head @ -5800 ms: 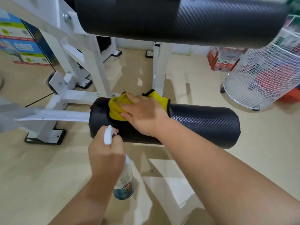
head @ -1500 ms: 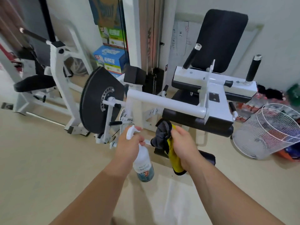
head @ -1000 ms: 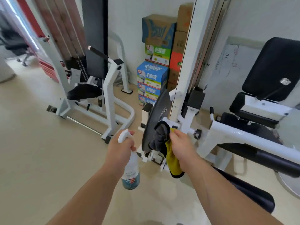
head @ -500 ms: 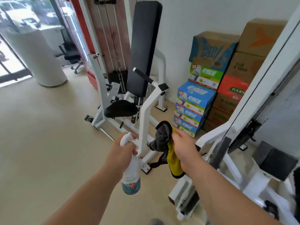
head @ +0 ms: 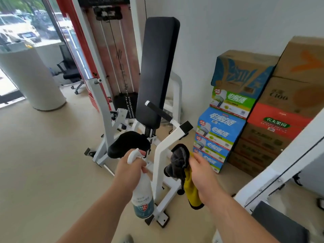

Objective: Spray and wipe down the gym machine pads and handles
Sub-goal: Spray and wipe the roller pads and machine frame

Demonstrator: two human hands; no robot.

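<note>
A white pillar (head: 31, 76) stands far left by the window, with an office chair (head: 70, 74) behind it. Next comes the machine: a weight stack (head: 125, 106) at the back, a tall black back pad (head: 157, 67) upright in front of it, a black seat (head: 126, 143) below, and a black handle (head: 159, 111) jutting from the white frame (head: 163, 151) just right of the pad. The left hand (head: 130, 171) is curled round the neck of a white spray bottle (head: 142, 197), which hangs upright in front of the frame, near the seat. Beside it the right hand (head: 203, 174) grips a bunched cloth (head: 180, 165), grey on top and yellow below, held in the air apart from the pads. Stacked boxes (head: 245, 111) sit against the wall to the right. A white beam (head: 280, 163) slants across the far right, above a grey pad (head: 278, 223)
</note>
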